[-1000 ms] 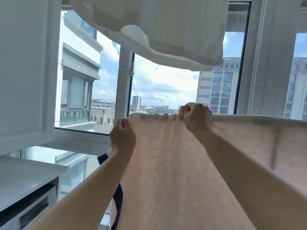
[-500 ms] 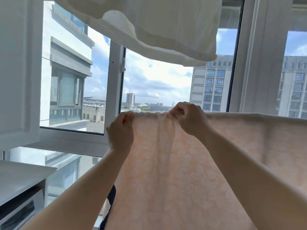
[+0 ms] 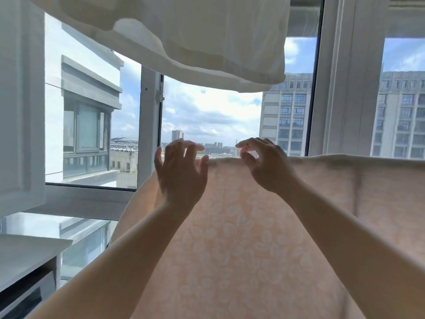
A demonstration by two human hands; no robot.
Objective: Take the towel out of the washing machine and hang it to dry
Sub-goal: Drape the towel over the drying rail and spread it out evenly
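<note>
At the far left, a white cabinet door (image 3: pixel 20 100) is seen above a white surface (image 3: pixel 27 254), with a dark-fronted appliance (image 3: pixel 25 295) partly visible beneath it. Beyond these, a white-framed window (image 3: pixel 149 125) is shown, through which neighbouring buildings and a cloudy sky can be made out. Overhead, a white cloth (image 3: pixel 195 35) is seen hanging across the top of the view. The left hand (image 3: pixel 181 173) is raised in front of the left end of the towel (image 3: pixel 241 238), its fingers (image 3: pixel 193 150) spread and only loosely bent, with nothing gripped; the thumb lies close to the towel's top edge, though contact cannot be judged. The peach towel, patterned with pale leaf shapes, is draped over a line or rail hidden by its fold, and hangs down across the lower middle and right of the view. The right hand (image 3: pixel 266 164) is held at the towel's top edge, fingers loosely curled above the fold with nothing held between them.
</note>
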